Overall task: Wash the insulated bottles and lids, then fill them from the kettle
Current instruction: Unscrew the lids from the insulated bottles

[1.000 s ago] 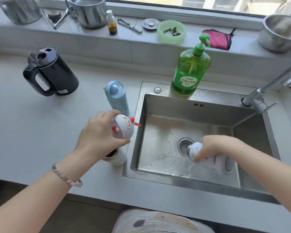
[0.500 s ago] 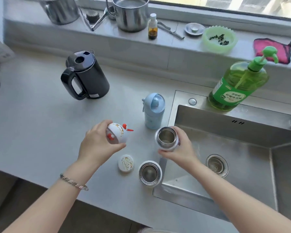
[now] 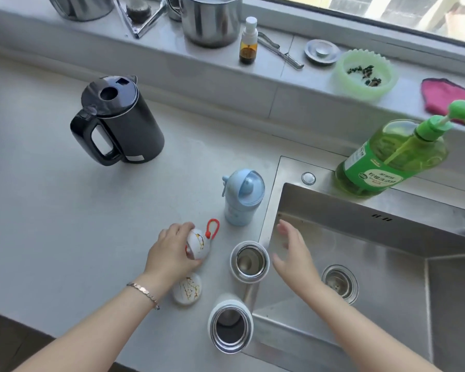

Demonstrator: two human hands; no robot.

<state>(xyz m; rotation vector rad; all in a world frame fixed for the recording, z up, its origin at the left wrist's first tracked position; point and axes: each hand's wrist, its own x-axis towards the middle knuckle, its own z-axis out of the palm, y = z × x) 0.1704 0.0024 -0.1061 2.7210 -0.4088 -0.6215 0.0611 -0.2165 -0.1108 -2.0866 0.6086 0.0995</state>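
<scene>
Nearest thing on my feed, down at 6 o'clock: an open bottle [image 3: 230, 328] standing upright on the counter [image 3: 65, 237], right at the sink [image 3: 360, 237] rim's near-left corner. At its 10 o'clock a flat cap [image 3: 187, 289] lies just beside the left wrist. The left hand [image 3: 172, 255] has its fingers curled round a white lid [image 3: 199, 245] with a red loop, low over the counter; I can't tell if it touches down. At 3 o'clock from the lid there's a second bottle [image 3: 249, 261], open and upright, hugging the sink rim. The right hand [image 3: 293, 253] hovers at that one's 3 o'clock, fingers straight and spread, holding nothing. The blue bottle [image 3: 242, 197], lid on, stands at its 12 o'clock. Further out I've got the kettle [image 3: 118, 122] at 10 o'clock and the soap [image 3: 387, 159] at 2 o'clock, on the sink's back rim.
</scene>
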